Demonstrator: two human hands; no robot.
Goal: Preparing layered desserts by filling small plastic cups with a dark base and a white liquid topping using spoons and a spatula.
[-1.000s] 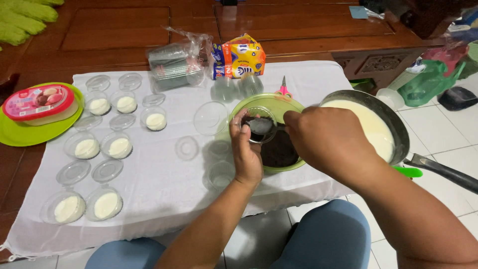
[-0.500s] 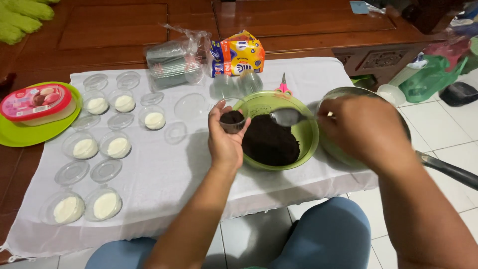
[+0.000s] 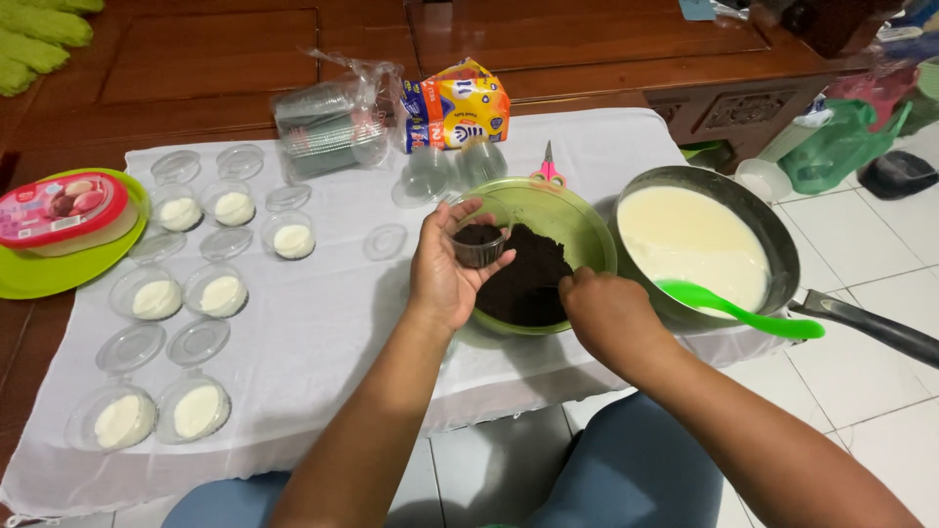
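Note:
My left hand [image 3: 442, 279] holds a small clear cup [image 3: 479, 246] with dark crumbs in it, just over the left rim of a green bowl [image 3: 577, 210]. The bowl holds a heap of dark crumbs [image 3: 533, 284]. My right hand [image 3: 606, 315] rests at the bowl's near rim with its curled fingertips down against the crumbs; its back hides the fingers. To the right stands a dark pan [image 3: 685, 178] of pale cream [image 3: 690, 240], with a green spoon [image 3: 743, 313] lying in it.
A white cloth [image 3: 323, 332] bears several clear cups of white cream [image 3: 201, 293] and loose lids on the left. A bag of stacked cups [image 3: 328, 132], a biscuit pack [image 3: 455, 103] and pink scissors [image 3: 550, 171] lie behind. A red-lidded tub [image 3: 59, 210] sits on a green plate [image 3: 39, 279]. The pan handle [image 3: 871, 328] sticks out right.
My right hand went from the bowl to the pan, left the green spoon there and came back to the bowl's near rim. My left hand has kept hold of the small cup.

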